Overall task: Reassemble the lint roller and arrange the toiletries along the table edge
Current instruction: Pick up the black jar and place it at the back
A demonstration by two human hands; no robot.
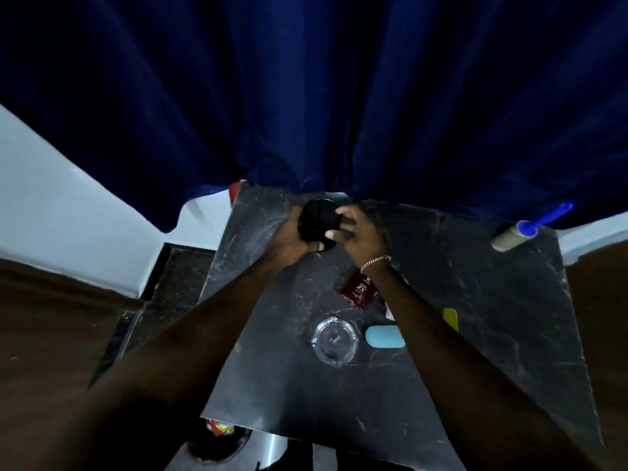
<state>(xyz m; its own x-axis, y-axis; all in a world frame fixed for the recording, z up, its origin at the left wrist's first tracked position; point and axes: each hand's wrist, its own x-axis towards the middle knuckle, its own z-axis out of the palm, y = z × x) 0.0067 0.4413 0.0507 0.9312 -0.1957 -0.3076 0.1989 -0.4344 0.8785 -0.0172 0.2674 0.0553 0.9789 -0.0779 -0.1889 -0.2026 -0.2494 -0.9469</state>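
Glass ashtray (334, 340), left hand (291, 234), right hand (355, 234) gripping black jar (317, 219)

red packet (359, 288), white "ZX", smaller print unreadable

Your left hand (289, 237) and right hand (360, 232) meet on the jar (317, 220) at the table's (492, 317) far edge, lint roller (516, 236) at the far right corner, bottle (360, 290) mid-table, ashtray (334, 339) nearer you, case (384, 336) just right of it.

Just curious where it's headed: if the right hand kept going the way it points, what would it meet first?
The black jar, which the right hand grips; past it, probably the blue curtain, though depth is unclear.
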